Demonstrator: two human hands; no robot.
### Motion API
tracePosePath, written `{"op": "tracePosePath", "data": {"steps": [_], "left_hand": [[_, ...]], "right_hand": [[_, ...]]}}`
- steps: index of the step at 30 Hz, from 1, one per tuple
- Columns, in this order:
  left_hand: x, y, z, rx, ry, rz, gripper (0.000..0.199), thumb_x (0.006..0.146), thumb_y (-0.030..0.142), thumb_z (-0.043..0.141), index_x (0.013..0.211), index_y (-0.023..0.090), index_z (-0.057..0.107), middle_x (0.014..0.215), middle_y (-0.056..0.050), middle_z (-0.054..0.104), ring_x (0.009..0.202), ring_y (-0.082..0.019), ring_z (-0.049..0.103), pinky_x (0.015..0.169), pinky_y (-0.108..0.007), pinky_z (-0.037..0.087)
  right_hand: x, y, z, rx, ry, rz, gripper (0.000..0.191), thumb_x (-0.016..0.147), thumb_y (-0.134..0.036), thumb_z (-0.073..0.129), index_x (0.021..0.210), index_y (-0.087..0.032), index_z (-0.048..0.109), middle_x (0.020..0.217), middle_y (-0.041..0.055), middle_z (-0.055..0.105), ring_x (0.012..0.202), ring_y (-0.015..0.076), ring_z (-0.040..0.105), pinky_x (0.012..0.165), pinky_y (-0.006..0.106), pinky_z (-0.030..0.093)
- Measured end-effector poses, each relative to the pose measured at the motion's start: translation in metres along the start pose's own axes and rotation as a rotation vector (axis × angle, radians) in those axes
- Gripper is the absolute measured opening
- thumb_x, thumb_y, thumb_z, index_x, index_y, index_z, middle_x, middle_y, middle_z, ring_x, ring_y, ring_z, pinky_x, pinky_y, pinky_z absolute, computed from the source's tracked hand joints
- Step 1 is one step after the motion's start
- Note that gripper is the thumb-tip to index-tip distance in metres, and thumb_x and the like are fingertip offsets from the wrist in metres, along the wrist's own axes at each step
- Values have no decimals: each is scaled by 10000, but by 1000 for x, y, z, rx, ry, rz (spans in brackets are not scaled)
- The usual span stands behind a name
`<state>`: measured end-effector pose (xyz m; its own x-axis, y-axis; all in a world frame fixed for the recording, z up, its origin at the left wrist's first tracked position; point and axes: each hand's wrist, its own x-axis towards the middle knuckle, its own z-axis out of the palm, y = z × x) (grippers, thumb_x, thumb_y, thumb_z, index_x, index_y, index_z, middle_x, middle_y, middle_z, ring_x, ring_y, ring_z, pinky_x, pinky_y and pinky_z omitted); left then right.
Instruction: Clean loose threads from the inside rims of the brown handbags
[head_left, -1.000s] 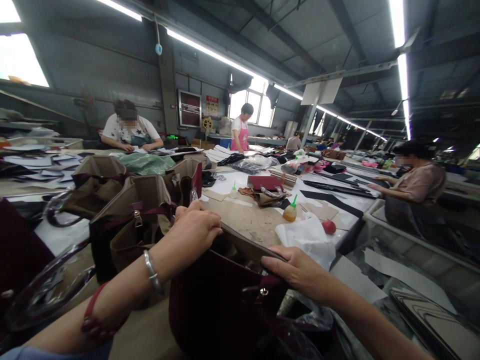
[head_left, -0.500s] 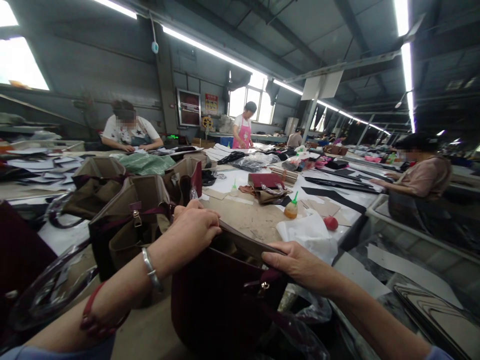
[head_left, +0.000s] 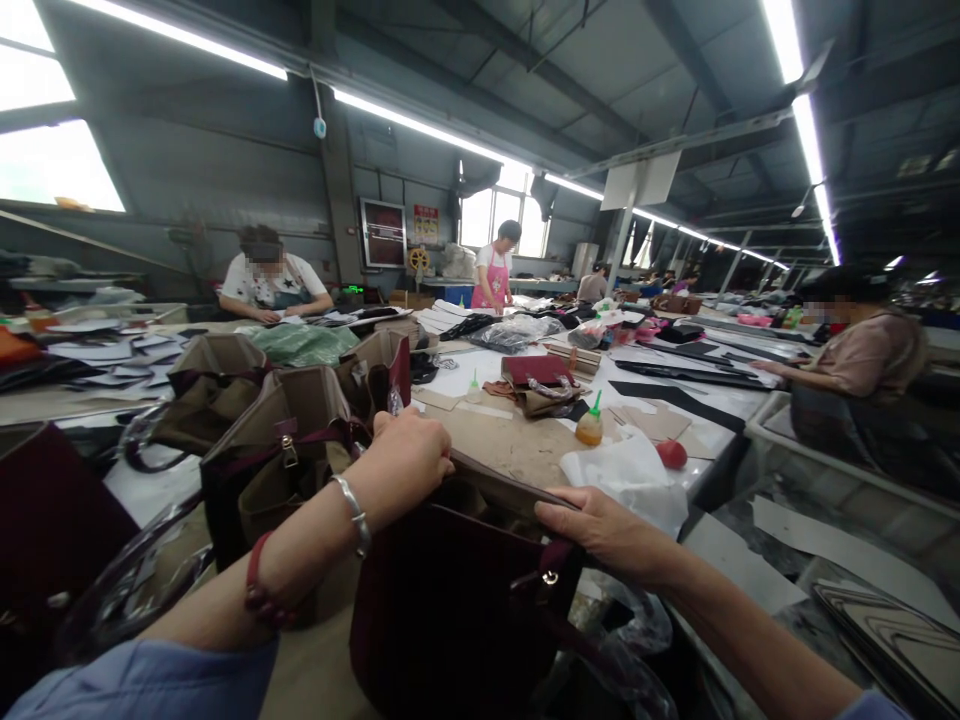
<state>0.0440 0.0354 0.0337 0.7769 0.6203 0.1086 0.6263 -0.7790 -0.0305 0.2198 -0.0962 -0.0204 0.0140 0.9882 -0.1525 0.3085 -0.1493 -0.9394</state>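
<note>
A dark maroon handbag (head_left: pixel 450 610) stands upright in front of me, its top rim edged in brown. At the rim's left end my left hand (head_left: pixel 411 455) is closed, with a silver bangle and a red bead bracelet on that wrist. My right hand (head_left: pixel 592 525) grips the rim's right end, thumb on the near side. Just below it, a strap with a metal clasp (head_left: pixel 550 577) hangs on the bag's side. To the left, beside my left forearm, are more brown and maroon bags (head_left: pixel 289 405). The inside of the held bag is mostly dark.
On the worktable (head_left: pixel 499 440) are a glue bottle (head_left: pixel 589 425) with a green tip, a red ball-like object (head_left: pixel 671 454), white plastic (head_left: pixel 622 470) and a red bag (head_left: pixel 537 371). A plastic bin (head_left: pixel 847 450) stands at right. Several people work around the tables.
The view has shifted, so most things appear slightly lower and farther right. My left forearm reaches further in, showing more blue sleeve. Both hands remain at the bag's rim.
</note>
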Motion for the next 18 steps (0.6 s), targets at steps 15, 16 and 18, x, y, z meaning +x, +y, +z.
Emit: {"op": "tracePosePath", "data": {"steps": [15, 16, 18], "left_hand": [[10, -3, -1, -129, -48, -75, 176, 664, 248, 506, 674, 182, 669, 692, -63, 642, 746, -219, 555, 637, -317, 359], [10, -3, -1, -141, -50, -82, 174, 661, 247, 512, 679, 182, 672, 685, -61, 640, 728, -211, 556, 626, -306, 359], [9, -3, -2, -168, -57, -104, 168, 656, 246, 524, 683, 180, 676, 676, -56, 638, 698, -195, 556, 606, -284, 358]], "right_hand": [[7, 10, -2, 65, -43, -81, 437, 778, -476, 486, 1036, -134, 570, 751, 25, 587, 676, 142, 501, 607, 244, 401], [7, 9, -2, 62, -37, -80, 442, 777, -478, 486, 1038, -133, 571, 747, 26, 587, 678, 144, 504, 611, 247, 404], [6, 9, -1, 65, -27, -72, 451, 772, -481, 492, 1042, -128, 572, 741, 29, 589, 684, 149, 511, 622, 254, 410]]}}
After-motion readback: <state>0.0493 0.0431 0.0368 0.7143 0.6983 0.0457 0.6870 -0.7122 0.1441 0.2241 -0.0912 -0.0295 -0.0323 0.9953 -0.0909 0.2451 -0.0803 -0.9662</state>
